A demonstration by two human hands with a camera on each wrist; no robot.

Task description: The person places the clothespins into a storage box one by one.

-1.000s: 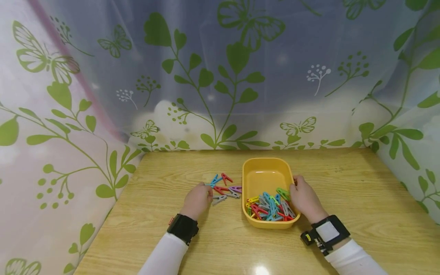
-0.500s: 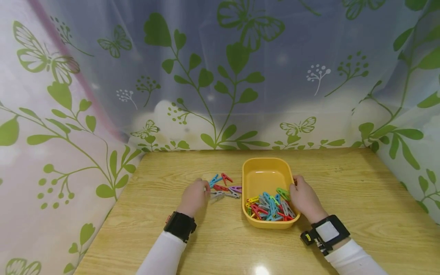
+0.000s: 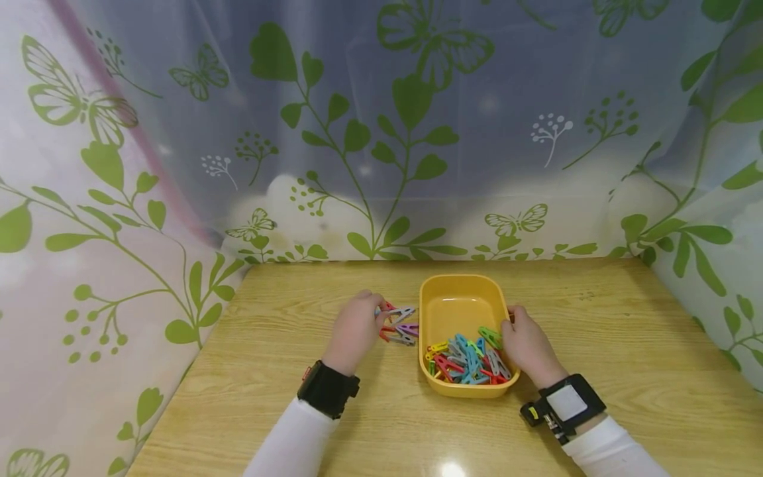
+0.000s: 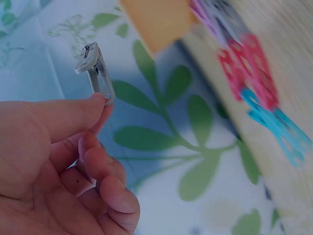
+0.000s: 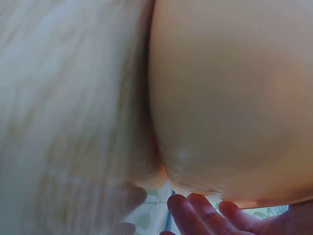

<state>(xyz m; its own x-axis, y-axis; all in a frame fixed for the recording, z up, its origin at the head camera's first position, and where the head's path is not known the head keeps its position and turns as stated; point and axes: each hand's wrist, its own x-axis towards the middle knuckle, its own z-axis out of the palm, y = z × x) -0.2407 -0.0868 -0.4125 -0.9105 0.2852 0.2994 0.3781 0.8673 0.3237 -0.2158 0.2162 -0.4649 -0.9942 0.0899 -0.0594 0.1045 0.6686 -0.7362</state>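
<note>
Between thumb and index finger, my left hand [image 3: 356, 331] pinches a grey clothespin [image 4: 100, 73], raised off the table in the left wrist view. Below and beside it lie loose clothespins: a purple one [image 3: 408, 329] against the bin, a grey one [image 3: 401, 338], and red and blue ones [image 4: 279, 127], partly hidden by the hand in the head view. My right hand [image 3: 530, 344] grips the right rim of a yellow plastic bin [image 3: 461, 285], its fingers [image 5: 210, 215] along the outer wall. A heap of mixed-colour clothespins [image 3: 471, 358] fills the bin's near half.
The wooden table [image 3: 632, 331] carries the bin a little right of centre. A curtain [image 3: 334, 132] printed with leaves and butterflies stands along the table's back edge and at both sides.
My left hand has lifted the grey clothespin from the loose group and carried it right and slightly away, toward the bin. My right hand and the bin have stayed in place.
</note>
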